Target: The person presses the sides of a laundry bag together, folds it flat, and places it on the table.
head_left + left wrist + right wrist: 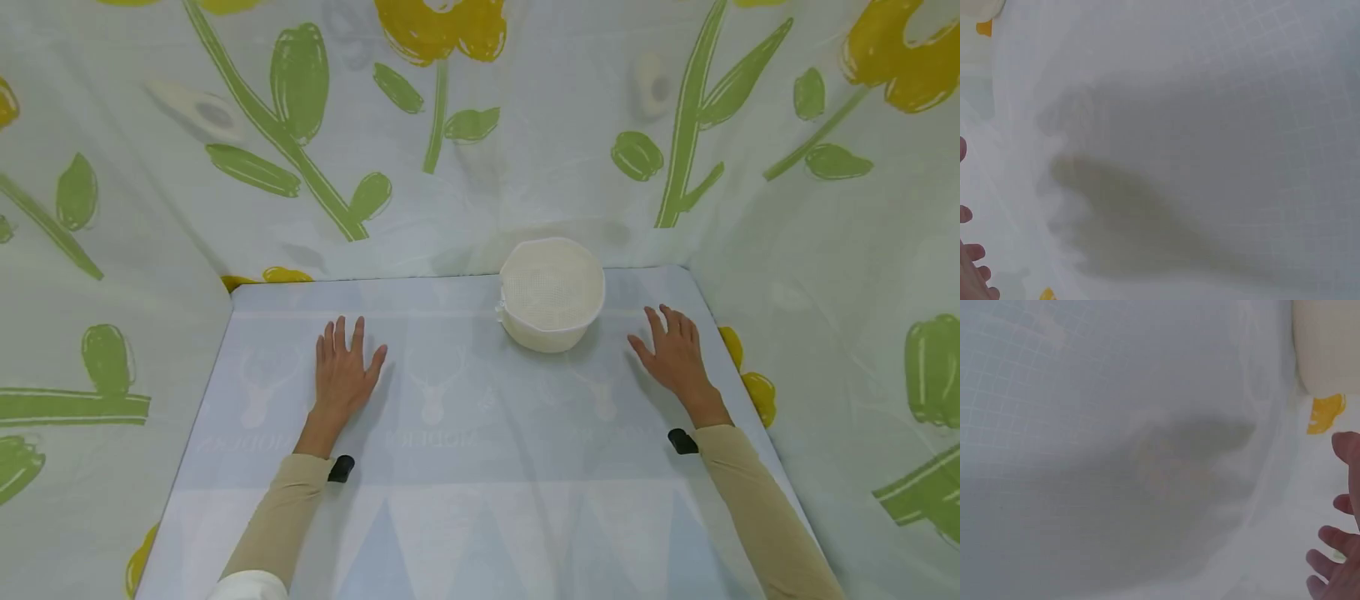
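Observation:
A cream round basket (551, 287) with a fine mesh inside and a wavy rim stands near the table's back edge, right of the middle. My left hand (343, 379) is to the left of it, fingers spread and holding nothing. On the other side, my right hand (675, 354) is nearer to the basket, its fingers extended and slightly bent, with nothing in them. Both hands cast shadows on the table. In the right wrist view, the side of the basket (1329, 347) shows above the thumb; the left wrist view catches only several fingertips (974, 252).
The table (465, 400) has a pale blue and white cover with faint deer heads and triangles. Curtains (555, 108) with green leaves and yellow flowers close in its back and sides. A small black device (341, 468) sits at the left wrist, another (682, 442) at the right.

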`<state>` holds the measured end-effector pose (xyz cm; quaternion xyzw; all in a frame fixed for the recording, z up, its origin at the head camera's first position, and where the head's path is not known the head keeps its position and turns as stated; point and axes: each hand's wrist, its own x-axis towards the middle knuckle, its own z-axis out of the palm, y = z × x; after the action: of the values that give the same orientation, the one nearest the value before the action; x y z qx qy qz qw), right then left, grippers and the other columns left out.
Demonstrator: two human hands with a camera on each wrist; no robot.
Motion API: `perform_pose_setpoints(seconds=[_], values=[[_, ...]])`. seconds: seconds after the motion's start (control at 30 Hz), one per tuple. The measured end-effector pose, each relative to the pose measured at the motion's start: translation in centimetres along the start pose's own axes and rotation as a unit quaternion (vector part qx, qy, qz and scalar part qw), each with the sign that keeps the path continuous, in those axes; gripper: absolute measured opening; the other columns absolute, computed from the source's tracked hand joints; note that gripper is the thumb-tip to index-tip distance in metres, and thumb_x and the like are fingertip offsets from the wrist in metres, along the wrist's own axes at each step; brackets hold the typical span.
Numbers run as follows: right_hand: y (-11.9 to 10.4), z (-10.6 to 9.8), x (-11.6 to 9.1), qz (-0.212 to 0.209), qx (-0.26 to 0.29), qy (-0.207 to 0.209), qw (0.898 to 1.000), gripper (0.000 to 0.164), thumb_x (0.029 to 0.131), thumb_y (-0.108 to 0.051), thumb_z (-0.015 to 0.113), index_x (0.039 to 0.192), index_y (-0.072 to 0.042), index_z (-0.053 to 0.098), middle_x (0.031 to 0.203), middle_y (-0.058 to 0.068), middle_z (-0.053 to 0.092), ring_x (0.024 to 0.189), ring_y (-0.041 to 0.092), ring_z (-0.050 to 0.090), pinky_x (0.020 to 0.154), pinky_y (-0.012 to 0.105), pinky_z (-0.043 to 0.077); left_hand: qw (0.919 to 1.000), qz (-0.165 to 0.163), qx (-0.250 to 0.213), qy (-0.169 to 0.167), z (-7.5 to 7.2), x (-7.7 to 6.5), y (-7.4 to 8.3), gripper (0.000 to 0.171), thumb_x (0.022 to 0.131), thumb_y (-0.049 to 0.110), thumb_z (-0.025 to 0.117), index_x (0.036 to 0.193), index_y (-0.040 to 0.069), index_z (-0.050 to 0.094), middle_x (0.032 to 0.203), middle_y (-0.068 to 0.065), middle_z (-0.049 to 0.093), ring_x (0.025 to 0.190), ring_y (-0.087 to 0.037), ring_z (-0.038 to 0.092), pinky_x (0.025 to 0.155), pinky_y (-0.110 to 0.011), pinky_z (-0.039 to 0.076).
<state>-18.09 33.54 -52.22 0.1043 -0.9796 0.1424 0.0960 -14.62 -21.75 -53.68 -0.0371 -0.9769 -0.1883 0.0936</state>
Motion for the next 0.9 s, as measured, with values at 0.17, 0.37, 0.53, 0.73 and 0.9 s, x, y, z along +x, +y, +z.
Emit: perform_pose_setpoints(seconds=[0.17,0.37,0.53,0.73,0.9], values=[[-0.1,0.1,0.4,-0.033,-0.006,0.071,0.997,0.049,0.097,-0.012,0.070,0.134,0.014,0.051,0.133,0.039,0.049,0.124,0.056,0.044,0.107,0.070,0.033,0.9981,0.026,-0.019,0.053,0.2,0.4,0.5,0.064,0.105,0.032,0.057,0.151,-0.009,0.038,0.149,-0.038,0.033,0.138,-0.056,0.031,0.114,-0.065,0.027],[-0.3,0.0,1.2,-0.091,-0.010,0.158,0.983,0.037,0.092,-0.003,0.074,0.121,0.015,0.060,0.119,0.037,0.059,0.110,0.056,0.055,0.094,0.067,0.045,0.9956,0.026,-0.046,0.077,0.1,1.1,1.4,0.059,0.107,0.032,0.054,0.147,-0.010,0.043,0.142,-0.037,0.043,0.130,-0.054,0.042,0.108,-0.064,0.036],[-0.7,-0.2,1.8,-0.091,0.005,0.179,0.980,0.031,0.092,0.001,0.072,0.118,0.013,0.062,0.115,0.035,0.061,0.106,0.054,0.057,0.090,0.067,0.047,0.9935,0.028,-0.064,0.089,0.2,1.8,2.5,0.055,0.107,0.030,0.054,0.143,-0.011,0.047,0.137,-0.035,0.048,0.124,-0.053,0.047,0.101,-0.064,0.041],[-1.1,-0.3,2.5,-0.072,0.039,0.172,0.982,0.029,0.095,0.000,0.069,0.119,0.012,0.061,0.117,0.033,0.060,0.106,0.052,0.057,0.091,0.066,0.046,0.9922,0.017,-0.080,0.094,0.6,2.4,3.7,0.053,0.107,0.031,0.053,0.142,-0.008,0.049,0.134,-0.033,0.051,0.122,-0.050,0.050,0.100,-0.062,0.043],[-1.3,-0.2,3.2,-0.064,0.058,0.174,0.981,0.028,0.096,-0.002,0.068,0.119,0.012,0.062,0.117,0.032,0.061,0.107,0.050,0.057,0.092,0.065,0.046,0.9903,0.017,-0.093,0.102,0.8,3.1,4.8,0.052,0.107,0.032,0.053,0.141,-0.008,0.050,0.133,-0.032,0.052,0.121,-0.049,0.051,0.099,-0.060,0.044]])
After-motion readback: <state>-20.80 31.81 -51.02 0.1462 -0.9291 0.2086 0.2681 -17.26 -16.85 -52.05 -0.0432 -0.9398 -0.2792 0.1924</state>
